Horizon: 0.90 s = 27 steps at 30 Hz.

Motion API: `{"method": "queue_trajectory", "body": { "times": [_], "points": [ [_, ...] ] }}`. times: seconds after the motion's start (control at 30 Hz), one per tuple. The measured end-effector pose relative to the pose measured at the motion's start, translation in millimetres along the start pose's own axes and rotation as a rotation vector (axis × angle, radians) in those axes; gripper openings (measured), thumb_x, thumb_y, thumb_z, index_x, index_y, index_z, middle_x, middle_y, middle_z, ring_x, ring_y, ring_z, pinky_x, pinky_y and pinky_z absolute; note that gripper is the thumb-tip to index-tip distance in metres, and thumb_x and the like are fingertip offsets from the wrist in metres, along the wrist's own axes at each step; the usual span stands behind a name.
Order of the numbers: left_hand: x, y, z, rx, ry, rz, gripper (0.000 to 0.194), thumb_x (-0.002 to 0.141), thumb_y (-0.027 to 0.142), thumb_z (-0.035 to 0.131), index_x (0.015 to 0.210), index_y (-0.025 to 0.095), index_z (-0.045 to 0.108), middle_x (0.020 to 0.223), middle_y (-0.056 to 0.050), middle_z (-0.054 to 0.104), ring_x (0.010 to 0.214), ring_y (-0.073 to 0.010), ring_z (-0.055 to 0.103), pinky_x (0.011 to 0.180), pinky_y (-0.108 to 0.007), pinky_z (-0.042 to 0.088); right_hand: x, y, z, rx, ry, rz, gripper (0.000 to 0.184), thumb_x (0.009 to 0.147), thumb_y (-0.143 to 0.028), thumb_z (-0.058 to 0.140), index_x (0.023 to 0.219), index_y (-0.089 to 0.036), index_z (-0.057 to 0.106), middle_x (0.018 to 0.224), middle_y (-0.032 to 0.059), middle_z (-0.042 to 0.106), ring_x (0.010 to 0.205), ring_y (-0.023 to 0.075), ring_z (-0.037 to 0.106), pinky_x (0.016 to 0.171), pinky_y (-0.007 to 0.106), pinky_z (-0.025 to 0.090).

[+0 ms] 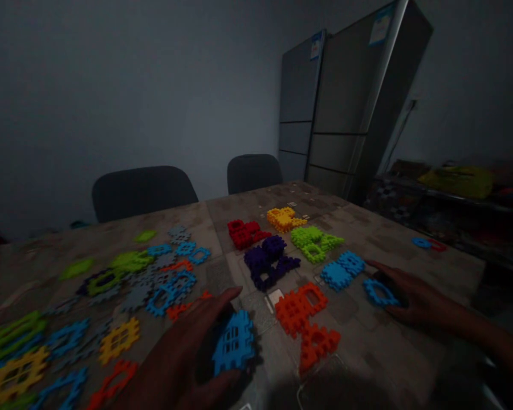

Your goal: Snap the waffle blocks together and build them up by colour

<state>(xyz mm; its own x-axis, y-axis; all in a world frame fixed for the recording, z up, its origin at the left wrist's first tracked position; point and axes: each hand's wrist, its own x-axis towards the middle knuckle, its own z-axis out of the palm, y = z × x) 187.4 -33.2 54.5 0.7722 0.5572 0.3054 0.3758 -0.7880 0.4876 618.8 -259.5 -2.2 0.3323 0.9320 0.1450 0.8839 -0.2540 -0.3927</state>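
My left hand, at the front, has its thumb and fingers closed around a blue interlocking building piece with a window grid. Over on the right, my right hand grips a blue building piece with a large opening, low over the tabletop or touching it; I cannot tell which. Just beyond it lie joined blue pieces. Between my hands is a cluster of orange pieces. Behind these sit dark purple pieces, lime green pieces, red pieces and yellow pieces.
Loose mixed pieces, among them a yellow window piece and grey pieces, spread over the table's left side. A small blue and red pair lies near the right edge. Two chairs stand behind the table; tall cabinets rise beyond.
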Motion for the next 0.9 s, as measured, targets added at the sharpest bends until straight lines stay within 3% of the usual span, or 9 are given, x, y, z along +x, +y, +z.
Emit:
{"method": "queue_trajectory", "body": {
  "times": [0.3, 0.57, 0.7, 0.9],
  "points": [
    [11, 16, -5.6, -0.084, -0.095, -0.067, 0.068, 0.081, 0.037, 0.071, 0.146, 0.041, 0.050, 0.144, -0.001, 0.062, 0.131, -0.0321, 0.058, 0.108, -0.047, 0.050, -1, 5, 1, 0.070, -0.026, 0.027, 0.082, 0.078, -0.045, 0.067, 0.153, -0.022, 0.044, 0.146, 0.0178, 0.057, 0.129, 0.0419, 0.057, 0.106, 0.055, 0.048],
    [20, 9, 10.0, -0.060, -0.015, 0.040, 0.065, 0.084, 0.043, 0.069, 0.146, 0.042, 0.049, 0.139, 0.000, 0.066, 0.124, -0.0311, 0.064, 0.101, -0.043, 0.056, -11, 7, -8, 0.137, -0.045, 0.141, 0.103, 0.073, -0.056, 0.072, 0.158, -0.017, 0.030, 0.144, 0.0214, 0.057, 0.131, 0.0393, 0.055, 0.110, 0.055, 0.042],
    [43, 17, 14.5, -0.105, -0.059, 0.124, 0.064, 0.085, 0.044, 0.069, 0.146, 0.040, 0.049, 0.141, -0.002, 0.064, 0.125, -0.0316, 0.063, 0.099, -0.045, 0.057, -11, 9, -7, 0.177, -0.052, 0.187, 0.096, 0.074, -0.049, 0.070, 0.157, -0.020, 0.032, 0.137, 0.0180, 0.063, 0.128, 0.0372, 0.057, 0.109, 0.053, 0.041],
    [106, 55, 36.8, -0.247, -0.130, 0.116, 0.074, 0.080, 0.032, 0.074, 0.148, 0.026, 0.046, 0.140, -0.011, 0.063, 0.124, -0.0311, 0.062, 0.103, -0.049, 0.052, -5, 7, -2, 0.206, -0.009, 0.146, 0.087, 0.077, -0.041, 0.065, 0.157, -0.022, 0.034, 0.130, 0.0137, 0.067, 0.124, 0.0346, 0.060, 0.109, 0.053, 0.040]
  ]
}}
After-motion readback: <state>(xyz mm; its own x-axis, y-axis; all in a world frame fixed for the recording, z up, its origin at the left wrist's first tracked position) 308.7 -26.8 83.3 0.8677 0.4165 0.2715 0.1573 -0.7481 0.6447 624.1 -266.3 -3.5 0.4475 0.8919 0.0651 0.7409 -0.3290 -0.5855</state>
